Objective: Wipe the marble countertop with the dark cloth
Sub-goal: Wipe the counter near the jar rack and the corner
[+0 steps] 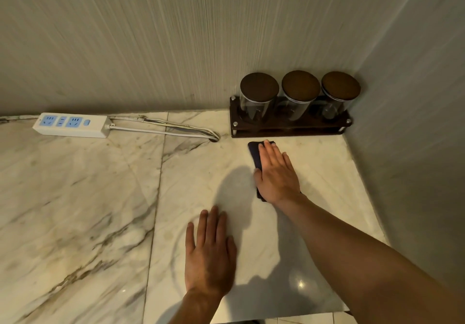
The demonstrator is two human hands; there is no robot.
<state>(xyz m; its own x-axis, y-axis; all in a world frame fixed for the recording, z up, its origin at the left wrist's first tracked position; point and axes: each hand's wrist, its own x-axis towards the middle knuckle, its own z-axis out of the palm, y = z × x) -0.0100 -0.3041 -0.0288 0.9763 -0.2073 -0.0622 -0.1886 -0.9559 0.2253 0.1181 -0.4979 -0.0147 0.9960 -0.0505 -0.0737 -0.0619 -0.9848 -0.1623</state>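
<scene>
Here right hand [276, 175] flattens dark cloth [255, 154].

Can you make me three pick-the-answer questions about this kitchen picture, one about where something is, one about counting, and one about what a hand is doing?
1. Where is the power strip?
A. At the back left of the marble countertop, by the wall
B. In the right corner
C. Under the dark cloth

2. How many jars with brown lids sit in the wooden rack?
A. Two
B. Three
C. Five

3. What is the right hand doing?
A. Lifting a jar
B. Pressing flat on the dark cloth
C. Holding the cable

Answers:
1. A, the strip lies along the back wall on the left.
2. B, three round lids stand side by side in the rack.
3. B, the palm lies on the cloth, while the left hand rests flat on the bare marble.
</scene>
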